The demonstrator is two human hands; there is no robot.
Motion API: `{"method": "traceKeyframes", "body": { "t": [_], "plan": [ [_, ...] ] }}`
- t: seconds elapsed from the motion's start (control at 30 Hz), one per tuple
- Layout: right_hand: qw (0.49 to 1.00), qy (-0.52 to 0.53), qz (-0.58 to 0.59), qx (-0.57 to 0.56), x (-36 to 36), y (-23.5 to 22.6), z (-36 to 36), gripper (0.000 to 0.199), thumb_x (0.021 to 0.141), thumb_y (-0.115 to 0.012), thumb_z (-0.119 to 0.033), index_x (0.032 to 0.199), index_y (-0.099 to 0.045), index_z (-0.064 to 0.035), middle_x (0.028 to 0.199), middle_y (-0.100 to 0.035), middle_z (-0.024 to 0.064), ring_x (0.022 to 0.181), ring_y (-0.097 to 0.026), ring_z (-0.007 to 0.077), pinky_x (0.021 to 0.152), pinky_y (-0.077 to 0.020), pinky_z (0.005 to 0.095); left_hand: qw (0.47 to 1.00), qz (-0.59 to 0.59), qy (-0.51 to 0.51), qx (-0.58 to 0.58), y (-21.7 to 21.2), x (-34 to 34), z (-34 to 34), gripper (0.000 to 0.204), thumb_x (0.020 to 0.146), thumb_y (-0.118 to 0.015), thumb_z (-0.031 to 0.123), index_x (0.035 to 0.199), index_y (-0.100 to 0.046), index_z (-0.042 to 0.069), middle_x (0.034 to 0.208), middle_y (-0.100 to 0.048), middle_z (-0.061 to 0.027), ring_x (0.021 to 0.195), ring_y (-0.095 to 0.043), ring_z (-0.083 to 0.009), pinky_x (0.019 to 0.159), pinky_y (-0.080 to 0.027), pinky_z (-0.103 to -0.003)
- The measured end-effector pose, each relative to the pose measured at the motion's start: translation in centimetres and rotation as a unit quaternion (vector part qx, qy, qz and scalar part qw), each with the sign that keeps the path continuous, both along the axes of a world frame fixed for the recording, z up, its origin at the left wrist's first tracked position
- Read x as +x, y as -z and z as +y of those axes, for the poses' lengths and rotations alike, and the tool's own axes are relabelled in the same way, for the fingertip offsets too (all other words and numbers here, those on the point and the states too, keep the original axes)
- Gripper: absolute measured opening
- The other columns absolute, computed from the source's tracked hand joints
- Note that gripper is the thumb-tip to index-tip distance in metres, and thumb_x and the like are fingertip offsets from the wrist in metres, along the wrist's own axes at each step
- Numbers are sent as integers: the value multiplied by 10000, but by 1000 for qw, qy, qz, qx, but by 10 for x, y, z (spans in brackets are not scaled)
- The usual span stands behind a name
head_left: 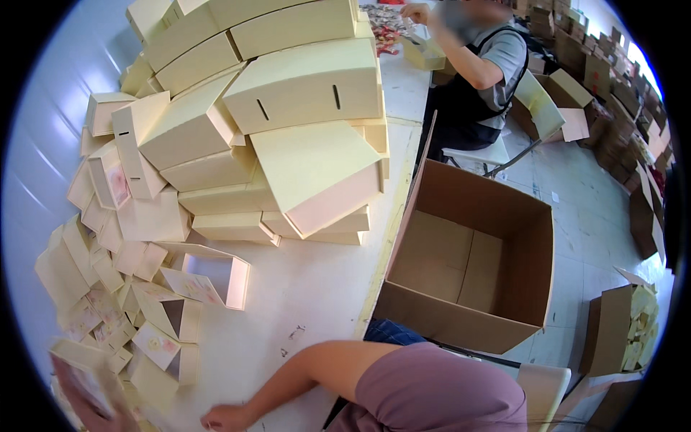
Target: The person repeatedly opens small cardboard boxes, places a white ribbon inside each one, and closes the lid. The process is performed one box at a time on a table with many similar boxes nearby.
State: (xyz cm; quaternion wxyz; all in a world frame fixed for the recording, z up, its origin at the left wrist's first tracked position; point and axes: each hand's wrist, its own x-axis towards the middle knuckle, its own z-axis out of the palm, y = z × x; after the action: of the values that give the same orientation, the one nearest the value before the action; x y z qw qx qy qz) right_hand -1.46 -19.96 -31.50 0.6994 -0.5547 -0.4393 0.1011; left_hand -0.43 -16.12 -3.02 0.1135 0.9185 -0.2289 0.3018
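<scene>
The left hand [106,417], blurred, grips one cream gift box [83,351] at the lower left, beside many piled boxes [309,165]; the right hand's [229,417] grip, curled near the desk [288,309], I cannot tell. One open carton [468,317] stands alongside.

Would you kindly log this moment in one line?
left hand: holds cream box, blurred; right hand: at white table; open cardboard carton: beside table

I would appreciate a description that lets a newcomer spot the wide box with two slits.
On the white table, find the big stack of cream boxes. Toward the stack's upper right sits a wide box. Two dark slits cut its broad front face, unlike the plain boxes directly above and below.
</scene>
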Motion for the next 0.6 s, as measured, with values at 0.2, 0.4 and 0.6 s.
{"method": "traceKeyframes", "body": {
  "t": [0.2,0.4,0.6],
  "plan": [
    [958,71,276,25,67,-40,-150,136,801,-469,-128,853,-502,-6,649,-544,96,643,-540,166,602,-444,323,885,258,237,307,123,-103,-95,812,476,-705,281,1224,-399,209,1318,-300,-96,1163,-290,-401,918,-275,-548],
    [977,122,1,-173,39,-45,-248,210,807,-526,-180,955,-520,-30,881,-560,131,758,-562,252,688,-457,337,877,197,216,380,142,-102,-136,528,688,-611,265,1190,-461,203,1290,-381,-77,1203,-310,-317,936,-204,-615],
    [972,139,-93,-167,-27,-30,-257,407,810,-535,-234,1139,-445,-11,1190,-402,215,1067,-434,345,867,-387,369,957,271,-58,83,131,-113,-117,521,773,-573,221,1234,-397,54,1278,-361,-181,1186,-307,-370,993,-212,-492]
  ]
}}
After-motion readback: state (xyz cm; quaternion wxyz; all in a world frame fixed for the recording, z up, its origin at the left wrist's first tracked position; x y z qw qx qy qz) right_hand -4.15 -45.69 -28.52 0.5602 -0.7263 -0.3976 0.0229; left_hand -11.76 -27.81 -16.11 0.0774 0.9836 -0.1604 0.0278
